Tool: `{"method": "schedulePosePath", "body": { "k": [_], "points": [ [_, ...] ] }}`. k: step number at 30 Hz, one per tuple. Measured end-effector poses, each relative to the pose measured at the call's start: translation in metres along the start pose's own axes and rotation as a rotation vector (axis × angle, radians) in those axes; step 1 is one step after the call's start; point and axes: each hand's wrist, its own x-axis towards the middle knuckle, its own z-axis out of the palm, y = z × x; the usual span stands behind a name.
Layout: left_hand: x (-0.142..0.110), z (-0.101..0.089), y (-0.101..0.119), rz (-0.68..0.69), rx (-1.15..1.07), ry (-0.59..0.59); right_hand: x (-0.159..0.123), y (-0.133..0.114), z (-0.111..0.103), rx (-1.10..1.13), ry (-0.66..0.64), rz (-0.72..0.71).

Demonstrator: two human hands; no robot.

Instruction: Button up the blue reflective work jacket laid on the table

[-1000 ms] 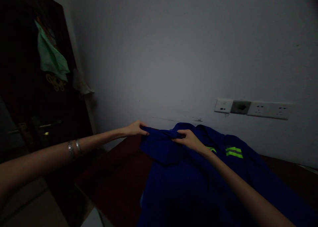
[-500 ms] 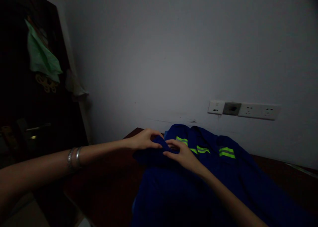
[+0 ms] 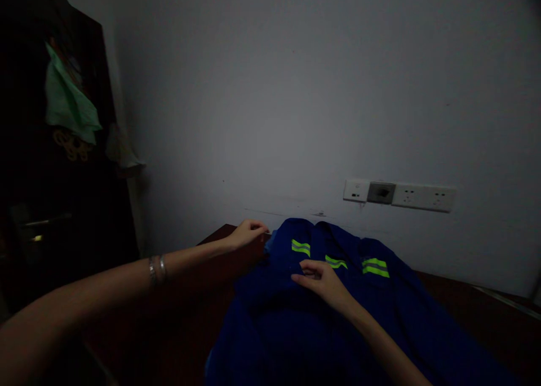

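A dark blue work jacket (image 3: 359, 301) with yellow-green and grey reflective strips (image 3: 376, 267) lies spread on a dark red table. My left hand (image 3: 247, 234) is closed in a pinch just beyond the jacket's left edge. A thin pale bit shows at its fingertips, too small to name. Over the jacket's front, my right hand (image 3: 323, 282) curls with thumb and fingers apart, and no cloth shows between them. Lighter blue fabric (image 3: 270, 242) peeks out at the jacket's left side. Shadow hides much of the nearer cloth.
The dark red table (image 3: 190, 313) meets a grey wall (image 3: 253, 121). A row of sockets (image 3: 422, 197) is set in the wall behind the jacket. On the left stands a dark door (image 3: 25, 177) with a handle and a hanging green cloth (image 3: 71, 101).
Both hands have let go of the blue fold they held together. My left hand has moved left and away, my right hand slightly lower. The cloth now lies flatter, and the view has shifted slightly.
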Motion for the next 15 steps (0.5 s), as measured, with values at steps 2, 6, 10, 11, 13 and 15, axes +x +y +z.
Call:
{"method": "schedulePosePath", "body": {
  "k": [2,6,10,11,13,15],
  "points": [
    [0.018,0.007,-0.012,-0.095,0.032,0.12,-0.002,0.003,-0.003,-0.003,0.015,-0.003],
    [0.046,0.032,-0.029,-0.165,0.078,0.323,-0.007,0.005,-0.005,-0.003,0.045,-0.033],
    [0.062,0.07,-0.033,-0.039,0.225,0.289,-0.011,0.004,-0.005,0.015,0.091,-0.034],
    [0.065,0.08,-0.032,-0.013,0.262,0.252,-0.012,0.004,-0.005,0.013,0.114,-0.039],
    [0.072,0.097,-0.03,-0.002,0.287,0.162,-0.012,0.006,-0.007,0.005,0.167,-0.048],
    [0.078,0.108,-0.028,-0.063,0.202,0.111,-0.011,0.01,-0.01,0.007,0.213,-0.05]
  ]
}}
